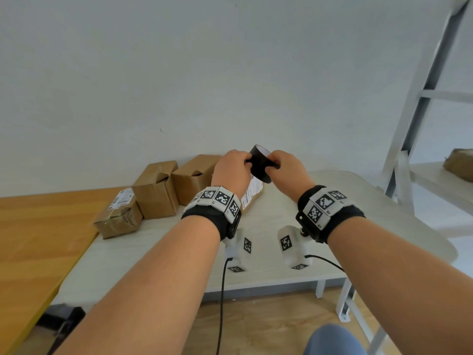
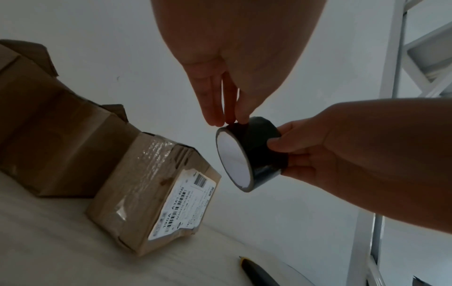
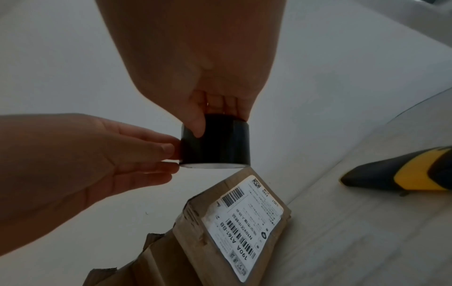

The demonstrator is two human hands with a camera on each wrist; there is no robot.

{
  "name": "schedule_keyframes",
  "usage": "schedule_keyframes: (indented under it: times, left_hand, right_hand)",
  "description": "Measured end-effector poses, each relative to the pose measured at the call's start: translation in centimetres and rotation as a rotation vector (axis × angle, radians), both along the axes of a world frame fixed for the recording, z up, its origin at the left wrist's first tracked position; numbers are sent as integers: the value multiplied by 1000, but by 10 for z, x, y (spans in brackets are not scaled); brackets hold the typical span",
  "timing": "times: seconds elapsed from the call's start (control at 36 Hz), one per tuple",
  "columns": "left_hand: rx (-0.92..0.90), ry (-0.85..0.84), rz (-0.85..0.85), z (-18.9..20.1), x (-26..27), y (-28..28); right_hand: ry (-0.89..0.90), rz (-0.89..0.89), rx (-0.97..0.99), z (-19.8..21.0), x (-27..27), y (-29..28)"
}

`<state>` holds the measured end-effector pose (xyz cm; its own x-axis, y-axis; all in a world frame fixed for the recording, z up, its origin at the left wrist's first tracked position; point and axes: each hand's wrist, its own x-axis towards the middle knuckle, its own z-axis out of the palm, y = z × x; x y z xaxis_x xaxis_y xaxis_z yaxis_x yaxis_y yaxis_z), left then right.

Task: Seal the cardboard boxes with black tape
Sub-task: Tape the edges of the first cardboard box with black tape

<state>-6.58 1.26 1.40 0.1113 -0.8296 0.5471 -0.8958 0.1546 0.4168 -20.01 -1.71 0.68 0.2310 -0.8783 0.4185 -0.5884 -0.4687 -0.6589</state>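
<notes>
Both hands are raised over the table with a black tape roll (image 1: 260,165) between them. My right hand (image 1: 275,165) grips the roll (image 3: 215,143), thumb on its outer face and fingers behind. My left hand (image 1: 246,162) pinches the roll's rim (image 2: 254,154) with thumb and fingertips (image 2: 216,118). Below them lies a taped cardboard box with a white shipping label (image 3: 244,222), also seen in the left wrist view (image 2: 156,191). An open-flapped box (image 1: 156,190), a second plain box (image 1: 194,175) and a small labelled box (image 1: 117,216) stand further left.
A yellow and black utility knife (image 3: 403,174) lies on the light table (image 1: 358,201) to the right of the labelled box. An orange wooden table (image 1: 38,226) adjoins on the left. A white metal shelf rack (image 1: 422,98) stands at the right, close to the wall.
</notes>
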Motion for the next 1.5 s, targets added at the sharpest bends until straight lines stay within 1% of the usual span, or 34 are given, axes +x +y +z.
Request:
schedule_keyframes:
  times: [0.11,0.31,0.39,0.5,0.64,0.78,0.94,1.17,1.31,1.5]
  left_hand:
    - [-15,14,2,-2,-1,-2]
    - [-64,138,30,-1,0,-5]
    - [-63,162,32,0,-1,-6]
    - [-75,42,54,1,-1,-6]
    - [-79,139,58,2,1,-5]
    - [-44,162,43,3,4,-7]
    - [-7,130,65,0,2,-12]
    - [93,34,11,6,0,-13]
    - [118,26,-35,8,-7,-9]
    - [144,11,-60,10,-12,-7]
  right_hand:
    - [-8,-9,-3,1,0,-1]
    - [-33,5,-19,1,0,0]
    - [-64,18,-24,2,2,1]
    - [-89,25,-20,1,2,2]
    - [-82,22,-19,-2,2,2]
    - [-51,55,-46,-4,1,4]
    - [-25,54,-45,-2,0,0]
    - [0,2,-23,-6,-7,-5]
    - [-14,-74,-18,-8,-8,-7]
    - [1,-95,25,-5,-9,-8]
